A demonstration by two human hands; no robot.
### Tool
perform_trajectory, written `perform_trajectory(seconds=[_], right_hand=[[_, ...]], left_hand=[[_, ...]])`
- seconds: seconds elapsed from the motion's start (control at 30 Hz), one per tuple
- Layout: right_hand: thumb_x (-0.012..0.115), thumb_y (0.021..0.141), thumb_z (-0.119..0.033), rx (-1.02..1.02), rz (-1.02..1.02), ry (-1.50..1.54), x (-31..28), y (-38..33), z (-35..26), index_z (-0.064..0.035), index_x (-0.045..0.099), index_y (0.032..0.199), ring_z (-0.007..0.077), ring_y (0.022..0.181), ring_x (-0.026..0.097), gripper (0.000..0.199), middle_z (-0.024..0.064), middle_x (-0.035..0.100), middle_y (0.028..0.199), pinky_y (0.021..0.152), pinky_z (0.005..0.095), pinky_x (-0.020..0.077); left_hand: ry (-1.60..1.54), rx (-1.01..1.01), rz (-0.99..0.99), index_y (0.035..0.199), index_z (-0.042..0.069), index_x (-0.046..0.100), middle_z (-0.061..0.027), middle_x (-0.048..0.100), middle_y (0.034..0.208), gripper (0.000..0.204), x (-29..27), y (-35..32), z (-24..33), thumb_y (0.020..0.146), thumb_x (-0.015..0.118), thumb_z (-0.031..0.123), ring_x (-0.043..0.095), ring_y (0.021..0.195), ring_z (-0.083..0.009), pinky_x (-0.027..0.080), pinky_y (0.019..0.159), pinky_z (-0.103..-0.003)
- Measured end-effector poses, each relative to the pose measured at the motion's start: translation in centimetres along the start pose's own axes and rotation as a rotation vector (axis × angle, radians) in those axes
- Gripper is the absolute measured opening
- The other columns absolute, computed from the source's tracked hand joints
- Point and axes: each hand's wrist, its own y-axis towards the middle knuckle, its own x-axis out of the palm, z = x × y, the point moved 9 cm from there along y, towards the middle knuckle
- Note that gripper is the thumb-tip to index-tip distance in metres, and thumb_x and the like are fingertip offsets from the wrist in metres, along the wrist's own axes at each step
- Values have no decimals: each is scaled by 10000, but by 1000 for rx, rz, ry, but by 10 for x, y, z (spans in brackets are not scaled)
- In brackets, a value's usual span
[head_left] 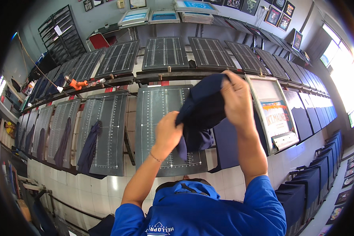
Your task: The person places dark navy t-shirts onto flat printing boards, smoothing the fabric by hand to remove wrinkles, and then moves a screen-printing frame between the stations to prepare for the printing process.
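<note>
Rows of grey boards (164, 53) run across the room, with white lines and dots on them; white tiles (82, 188) cover the floor. Far left, a black rack (53, 39) stands by the wall (79, 17); in front of it and to the right, an orange heat gun (78, 83) sits by the boards' long rail (118, 82); a bunched dark strip (89, 147) hangs down over one near board. Next comes the middle board (153, 106), right in front of the person; the left hand (168, 131) is up over it, shut tight on the left edge of a dark blue cloth (204, 98). This cloth is up in the air between the two hands; its top part is stretched from one grip to the other, and the rest hangs in folds below; I cannot tell if the low end touches the board. The right hand (238, 98) is higher, pinching the cloth's top right corner; just right of that arm, a pale screen (276, 112) with orange on it leans over the boards; far right, a window (334, 51) glows.
</note>
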Motion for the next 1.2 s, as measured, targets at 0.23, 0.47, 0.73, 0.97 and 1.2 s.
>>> perform_trajectory(seconds=[0.23, 0.47, 0.73, 0.97, 1.2], right_hand=[[481, 1003, -35, -104, 288, 365, -116, 17, 6, 34, 673, 1034, 109, 832, 648, 207, 58, 702, 976, 766, 246, 505], [509, 1060, -193, -77, 10, 776, -228, 58, 12, 33, 609, 1232, 259, 1077, 677, 301, 159, 685, 1195, 971, 366, 551], [522, 871, -789, 375, -125, 853, -92, -53, 244, 49, 369, 1515, 348, 1409, 438, 1067, 195, 457, 1525, 1207, 493, 286], [804, 788, -388, 756, -52, 1123, -46, -353, 285, 106, 453, 1435, 361, 1280, 573, 886, 232, 560, 1414, 1155, 507, 363], [835, 679, -183, 337, -409, 1054, -45, -229, 174, 155, 523, 1293, 329, 1117, 657, 766, 225, 650, 1211, 1011, 409, 494]], left_hand=[[173, 160, 371, 1004, 23, 679, -133, 684, 903, 209, -118, 29, -22, 811, 618, -27, 667, 806, -296, 517, 741, -360], [-582, 223, 125, 1093, -10, 675, -22, 672, 1007, 250, -214, 61, 78, 964, 578, 182, 634, 916, -99, 506, 834, -266], [-1315, -13, -367, 1565, 7, 279, -153, 301, 1617, 756, -4, 10, -29, 1049, 423, 541, 337, 1468, -268, 272, 1213, -414], [-1570, -606, -368, 1572, -19, 235, -149, 346, 1600, 981, 50, -291, -173, 921, 663, 578, 351, 1467, -271, 304, 1214, -425], [-824, -445, -514, 1437, -34, 456, -157, 619, 1319, 711, -15, -194, -90, 884, 755, 299, 635, 1161, -286, 493, 1036, -426]])
